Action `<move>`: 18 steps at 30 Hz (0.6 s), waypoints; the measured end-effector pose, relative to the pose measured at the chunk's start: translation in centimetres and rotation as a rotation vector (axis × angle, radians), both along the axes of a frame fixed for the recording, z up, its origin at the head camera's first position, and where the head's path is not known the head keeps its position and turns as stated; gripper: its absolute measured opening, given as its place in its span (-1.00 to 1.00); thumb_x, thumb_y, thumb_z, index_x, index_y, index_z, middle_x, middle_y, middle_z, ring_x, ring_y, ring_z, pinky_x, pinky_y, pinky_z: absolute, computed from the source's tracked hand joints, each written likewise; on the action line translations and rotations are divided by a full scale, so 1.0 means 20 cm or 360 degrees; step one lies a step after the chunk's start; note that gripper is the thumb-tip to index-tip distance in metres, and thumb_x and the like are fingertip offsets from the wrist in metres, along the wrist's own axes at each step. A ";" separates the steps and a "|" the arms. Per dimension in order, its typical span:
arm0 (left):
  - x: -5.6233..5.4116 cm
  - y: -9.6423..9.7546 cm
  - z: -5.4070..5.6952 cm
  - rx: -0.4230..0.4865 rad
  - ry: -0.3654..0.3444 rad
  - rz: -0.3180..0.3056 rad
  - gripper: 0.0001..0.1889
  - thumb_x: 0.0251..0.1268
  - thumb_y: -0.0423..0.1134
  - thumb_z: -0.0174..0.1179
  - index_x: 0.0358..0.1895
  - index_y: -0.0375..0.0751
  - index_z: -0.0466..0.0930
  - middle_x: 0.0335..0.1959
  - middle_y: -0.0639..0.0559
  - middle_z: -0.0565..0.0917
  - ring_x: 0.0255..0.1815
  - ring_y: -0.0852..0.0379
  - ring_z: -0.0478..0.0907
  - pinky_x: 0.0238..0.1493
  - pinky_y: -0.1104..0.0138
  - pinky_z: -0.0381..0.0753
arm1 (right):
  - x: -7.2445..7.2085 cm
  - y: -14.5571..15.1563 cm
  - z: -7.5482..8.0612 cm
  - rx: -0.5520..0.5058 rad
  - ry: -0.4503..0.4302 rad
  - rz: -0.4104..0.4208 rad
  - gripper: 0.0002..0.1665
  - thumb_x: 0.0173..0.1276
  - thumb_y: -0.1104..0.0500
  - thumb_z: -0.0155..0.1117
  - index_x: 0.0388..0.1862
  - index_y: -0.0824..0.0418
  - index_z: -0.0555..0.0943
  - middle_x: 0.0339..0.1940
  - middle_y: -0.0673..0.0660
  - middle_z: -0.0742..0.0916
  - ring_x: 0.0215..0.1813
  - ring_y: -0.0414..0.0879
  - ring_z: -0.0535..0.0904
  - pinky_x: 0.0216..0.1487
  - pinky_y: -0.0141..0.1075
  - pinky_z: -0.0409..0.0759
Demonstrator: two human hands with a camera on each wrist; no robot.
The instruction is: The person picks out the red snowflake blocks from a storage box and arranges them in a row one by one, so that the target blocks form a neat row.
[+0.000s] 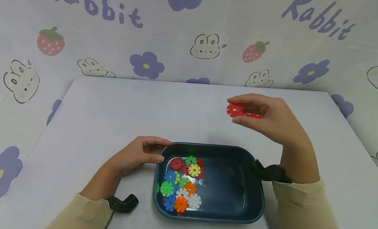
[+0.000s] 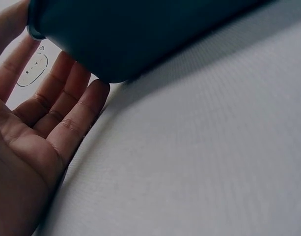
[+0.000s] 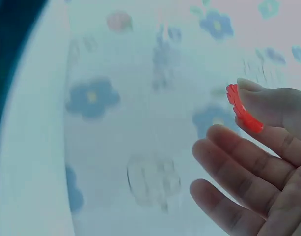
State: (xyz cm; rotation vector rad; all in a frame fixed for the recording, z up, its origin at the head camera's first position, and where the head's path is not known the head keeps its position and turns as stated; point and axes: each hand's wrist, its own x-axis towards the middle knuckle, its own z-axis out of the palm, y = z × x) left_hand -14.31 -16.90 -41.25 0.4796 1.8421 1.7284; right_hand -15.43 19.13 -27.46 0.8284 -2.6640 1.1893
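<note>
Up over the far right part of the table, my right hand point(image 1: 262, 115) pinches red plastic notched discs point(image 1: 234, 110) between thumb and fingers. One disc faces the head camera and another stands edge-on behind it, meeting it at an angle. In the right wrist view the red discs point(image 3: 243, 110) show between thumb and index finger, the other fingers spread loosely. My left hand point(image 1: 141, 153) rests at the far left corner of a dark teal plastic bin point(image 1: 233, 186), thumb and index fingertip at its rim. From the left wrist, its fairly straight fingers point(image 2: 74, 123) reach the bin's outer side.
Several notched discs point(image 1: 181, 189) in red, green, blue, yellow, orange and white lie in the bin's left half. The bin stands on a white-covered table point(image 1: 141, 104), near its front. Behind hangs a cloth point(image 1: 171, 35) printed with rabbits, flowers and strawberries.
</note>
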 end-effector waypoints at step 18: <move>0.01 0.01 0.00 0.0009 0.0009 -0.0007 -0.57 0.23 -0.31 0.30 0.20 -0.15 0.59 0.19 -0.09 0.62 0.16 -0.07 0.55 0.09 0.27 0.63 | -0.26 0.62 -0.39 0.0087 -0.0740 -0.0996 -0.21 0.30 -0.22 0.30 0.44 0.05 0.41 0.49 0.21 0.41 0.58 0.17 0.13 0.41 0.15 0.31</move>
